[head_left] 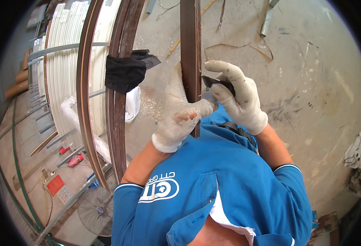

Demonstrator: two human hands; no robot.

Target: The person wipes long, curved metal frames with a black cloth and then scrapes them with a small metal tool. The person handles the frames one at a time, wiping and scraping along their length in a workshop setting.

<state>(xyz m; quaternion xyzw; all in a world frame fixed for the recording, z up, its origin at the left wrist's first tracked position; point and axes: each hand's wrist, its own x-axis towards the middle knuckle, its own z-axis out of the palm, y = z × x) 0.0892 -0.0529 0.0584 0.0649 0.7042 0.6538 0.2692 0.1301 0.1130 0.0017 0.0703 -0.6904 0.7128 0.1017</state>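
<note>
I see the off-white knit-gloved left hand (179, 118) clamped around a long, dark brown rectangular bar (191, 49) near its lower end at the frame's centre, while the off-white knit-gloved right hand (244, 96) pinches a small, dark, flat tool (225, 85) close by the bar's right edge. I judge the step in hand as working that edge, the next move calling for a firm left grip and careful tool angle. Outward, a crumpled black cloth (125, 74) drapes over dark brown strips (115, 110) left of centre.

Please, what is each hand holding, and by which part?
Left hand: the brown bar, near its lower end. Right hand: a small dark object; which part is unclear.
</note>
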